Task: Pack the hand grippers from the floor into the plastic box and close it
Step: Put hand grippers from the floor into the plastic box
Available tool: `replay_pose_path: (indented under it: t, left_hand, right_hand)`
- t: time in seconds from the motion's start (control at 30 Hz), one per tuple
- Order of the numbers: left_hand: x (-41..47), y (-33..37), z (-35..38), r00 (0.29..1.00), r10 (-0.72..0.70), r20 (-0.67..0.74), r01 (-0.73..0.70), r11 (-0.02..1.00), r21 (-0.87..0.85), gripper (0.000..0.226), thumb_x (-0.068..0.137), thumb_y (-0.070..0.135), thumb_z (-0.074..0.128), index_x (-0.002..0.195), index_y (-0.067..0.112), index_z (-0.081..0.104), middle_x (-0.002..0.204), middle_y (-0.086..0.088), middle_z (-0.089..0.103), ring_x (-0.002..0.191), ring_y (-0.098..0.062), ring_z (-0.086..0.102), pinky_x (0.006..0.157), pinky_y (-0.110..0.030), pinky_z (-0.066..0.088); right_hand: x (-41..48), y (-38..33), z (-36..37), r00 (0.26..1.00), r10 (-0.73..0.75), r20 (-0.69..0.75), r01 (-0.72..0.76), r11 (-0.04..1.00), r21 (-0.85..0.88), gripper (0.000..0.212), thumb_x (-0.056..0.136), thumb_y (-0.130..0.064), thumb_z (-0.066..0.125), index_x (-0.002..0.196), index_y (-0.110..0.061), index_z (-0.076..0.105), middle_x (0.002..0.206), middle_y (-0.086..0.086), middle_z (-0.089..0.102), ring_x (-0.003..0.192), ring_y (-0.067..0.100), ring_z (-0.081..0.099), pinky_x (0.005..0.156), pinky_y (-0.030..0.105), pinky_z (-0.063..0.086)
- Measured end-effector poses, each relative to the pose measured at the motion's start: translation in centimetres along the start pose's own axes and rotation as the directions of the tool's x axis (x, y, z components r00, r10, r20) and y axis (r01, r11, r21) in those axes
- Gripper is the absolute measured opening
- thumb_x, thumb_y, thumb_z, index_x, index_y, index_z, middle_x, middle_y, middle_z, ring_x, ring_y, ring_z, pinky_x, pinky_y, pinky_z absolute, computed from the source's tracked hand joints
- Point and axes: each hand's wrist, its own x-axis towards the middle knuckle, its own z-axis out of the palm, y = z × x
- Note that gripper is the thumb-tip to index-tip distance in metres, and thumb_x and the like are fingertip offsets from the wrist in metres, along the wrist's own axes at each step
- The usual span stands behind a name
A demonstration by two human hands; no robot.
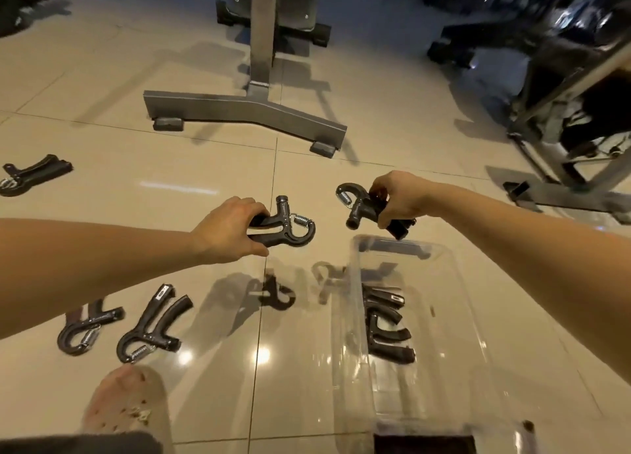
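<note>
My left hand (227,228) grips the handles of a black hand gripper (290,226), held above the floor. My right hand (401,196) grips another black hand gripper (358,208) just beyond the far end of the clear plastic box (457,283). The box stands open on the floor at the right, with two hand grippers (387,324) lying inside. Two more hand grippers (152,327) (87,330) lie on the tiles at the lower left, under my left forearm. A further one (32,175) lies at the far left.
A grey metal bench base (246,110) stands on the tiles ahead. Dark gym equipment frames (560,119) fill the right. My foot in a pink perforated clog (129,406) is at the bottom left. A dark panel (423,445) shows at the box's near end.
</note>
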Motion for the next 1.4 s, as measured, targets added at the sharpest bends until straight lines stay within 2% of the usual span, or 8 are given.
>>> replay_pose_path:
  t: [0.1, 0.2, 0.43, 0.6, 0.83, 1.0, 1.3, 1.4]
  left_hand:
    - [-1.8, 4.1, 1.2, 1.0, -0.001, 0.015, 0.002, 0.997, -0.082, 0.056, 0.068, 0.044, 0.088, 0.113, 0.023, 0.063, 0.102, 0.008, 0.06, 0.096, -0.016, 0.053, 0.085, -0.038, 0.05]
    - [-4.1, 7.4, 3.0, 0.998, 0.015, 0.066, -0.007, 0.993, -0.118, 0.054, 0.067, 0.045, 0.088, 0.111, 0.026, 0.063, 0.103, 0.01, 0.06, 0.098, -0.016, 0.053, 0.086, -0.038, 0.05]
    - [-6.6, 11.9, 4.7, 0.97, 0.182, 0.161, -0.181, 0.983, -0.018, 0.054, 0.07, 0.049, 0.085, 0.114, 0.03, 0.06, 0.101, 0.017, 0.055, 0.098, -0.009, 0.048, 0.08, -0.025, 0.043]
    - [-6.7, 13.9, 6.9, 0.964, 0.201, 0.174, -0.197, 0.98, -0.043, 0.057, 0.069, 0.052, 0.085, 0.115, 0.029, 0.06, 0.103, 0.016, 0.057, 0.097, -0.009, 0.049, 0.083, -0.029, 0.045]
    - [-6.0, 13.2, 7.5, 0.961, 0.181, 0.207, -0.169, 0.983, -0.076, 0.058, 0.069, 0.053, 0.085, 0.116, 0.031, 0.06, 0.102, 0.019, 0.056, 0.098, -0.005, 0.049, 0.085, -0.03, 0.047]
    - [-4.6, 12.7, 7.6, 0.965, 0.158, 0.211, -0.141, 0.985, -0.094, 0.059, 0.068, 0.052, 0.086, 0.117, 0.03, 0.062, 0.103, 0.017, 0.058, 0.1, -0.008, 0.051, 0.087, -0.033, 0.048]
    - [-3.3, 11.7, 8.1, 0.964, 0.14, 0.228, -0.107, 0.983, -0.15, 0.056, 0.066, 0.05, 0.089, 0.112, 0.031, 0.064, 0.101, 0.016, 0.06, 0.099, -0.008, 0.053, 0.088, -0.036, 0.049]
    - [-3.0, 11.8, 8.3, 0.962, 0.152, 0.229, -0.116, 0.98, -0.161, 0.055, 0.066, 0.05, 0.089, 0.112, 0.032, 0.064, 0.101, 0.017, 0.06, 0.099, -0.006, 0.053, 0.088, -0.033, 0.049]
  right_hand:
    - [-5.5, 3.2, 2.2, 0.999, 0.009, 0.045, -0.005, 0.996, -0.088, 0.051, 0.072, -0.018, 0.085, 0.116, -0.017, 0.06, 0.106, 0.006, 0.065, 0.095, 0.024, 0.063, 0.081, 0.036, 0.056]
    - [-10.0, 6.9, 5.9, 0.994, 0.013, 0.105, -0.002, 0.995, -0.1, 0.049, 0.068, -0.021, 0.086, 0.111, -0.017, 0.063, 0.104, 0.004, 0.067, 0.094, 0.023, 0.064, 0.086, 0.041, 0.058]
    - [-15.0, 11.9, 15.1, 0.978, -0.046, 0.204, 0.065, 0.994, -0.09, 0.046, 0.069, -0.019, 0.082, 0.111, -0.019, 0.063, 0.104, -0.001, 0.062, 0.094, 0.02, 0.06, 0.084, 0.036, 0.056]
    - [-14.3, 13.1, 20.2, 0.978, -0.123, 0.169, 0.141, 0.985, -0.099, 0.034, 0.069, -0.02, 0.077, 0.1, -0.019, 0.063, 0.095, 0.001, 0.063, 0.083, 0.022, 0.06, 0.072, 0.036, 0.055]
    - [-11.7, 12.6, 24.7, 0.957, -0.164, 0.238, 0.193, 0.975, -0.107, 0.029, 0.076, -0.016, 0.072, 0.103, -0.015, 0.061, 0.097, 0.006, 0.063, 0.085, 0.027, 0.061, 0.075, 0.039, 0.056]
    - [-9.8, 12.1, 26.1, 0.925, -0.179, 0.336, 0.219, 0.972, -0.083, 0.044, 0.074, -0.016, 0.076, 0.112, -0.017, 0.054, 0.106, 0.007, 0.061, 0.093, 0.027, 0.06, 0.084, 0.042, 0.055]
    - [-9.6, 12.6, 27.9, 0.893, -0.287, 0.347, 0.36, 0.918, -0.168, 0.05, 0.081, -0.017, 0.075, 0.121, -0.01, 0.048, 0.12, 0.012, 0.054, 0.108, 0.031, 0.051, 0.081, 0.037, 0.041]
    - [-9.8, 12.9, 28.3, 0.899, -0.3, 0.32, 0.366, 0.914, -0.172, 0.053, 0.08, -0.018, 0.076, 0.124, -0.01, 0.049, 0.124, 0.011, 0.054, 0.111, 0.032, 0.052, 0.085, 0.042, 0.046]
